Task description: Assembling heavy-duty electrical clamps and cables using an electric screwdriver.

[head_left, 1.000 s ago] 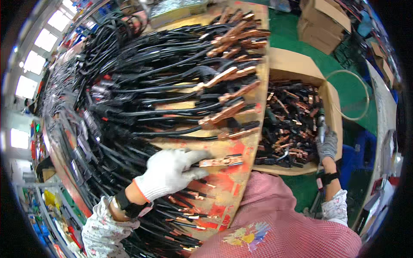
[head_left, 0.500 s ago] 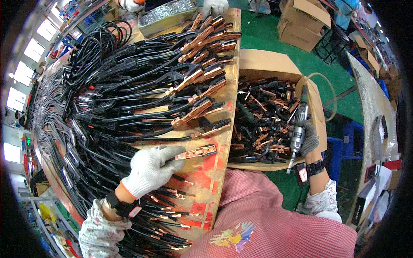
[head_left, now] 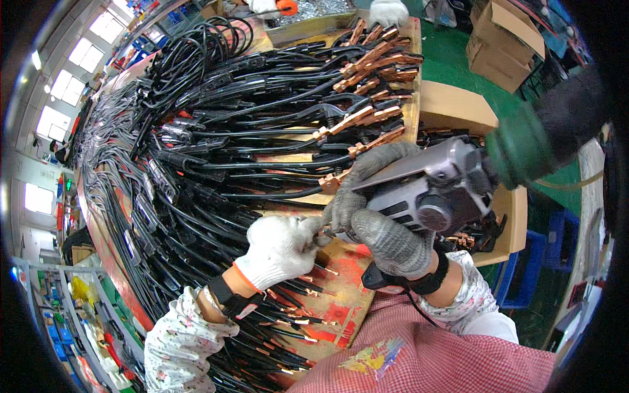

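Note:
My left hand [head_left: 282, 250], in a white glove, is pinched closed at the middle of the work board. The small copper clamp in its fingertips is now mostly hidden behind my other glove. My right hand [head_left: 393, 245], in a grey knit glove, wraps round a grey air screwdriver [head_left: 429, 187] with a green collar. The tool lies slantwise close to the camera, its front end toward my left fingertips; the tip is hidden. Black cables [head_left: 262, 160] ending in copper clamps [head_left: 367, 121] lie just beyond both hands.
Below my left hand, bare cable ends rest on the red-stained wooden board [head_left: 344, 308]. A cardboard box [head_left: 514, 223] of loose clamps stands to the right, partly behind the tool. At the back are a metal tray [head_left: 288, 34] of small parts and another person's gloved hand [head_left: 388, 12].
My right hand has brought the screwdriver up and left from over the box to my left fingertips. The clamp in my left hand has become mostly covered. The whole view has shifted.

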### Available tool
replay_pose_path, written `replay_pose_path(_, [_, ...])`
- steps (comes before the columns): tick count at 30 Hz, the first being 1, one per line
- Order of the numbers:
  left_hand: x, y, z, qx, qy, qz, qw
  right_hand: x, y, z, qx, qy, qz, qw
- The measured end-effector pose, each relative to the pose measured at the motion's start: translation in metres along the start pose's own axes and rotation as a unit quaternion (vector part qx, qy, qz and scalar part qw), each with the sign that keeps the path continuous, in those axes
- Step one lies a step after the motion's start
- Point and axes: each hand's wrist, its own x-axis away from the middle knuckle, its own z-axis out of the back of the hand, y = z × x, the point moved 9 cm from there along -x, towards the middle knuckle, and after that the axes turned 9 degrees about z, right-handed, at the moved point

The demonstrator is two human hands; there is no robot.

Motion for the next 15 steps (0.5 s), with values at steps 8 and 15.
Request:
replay_pose_path(8, [0.000, -0.008, -0.007, -0.016, 0.013, -0.002, 1.000, -0.003, 0.002, 0.008, 0.016, 0.008, 0.038, 0.999])
replay_pose_path(15, [-0.002, -0.005, -0.008, -0.033, -0.017, -0.003, 0.999, -0.003, 0.006, 0.012, 0.048, 0.048, 0.029, 0.997])
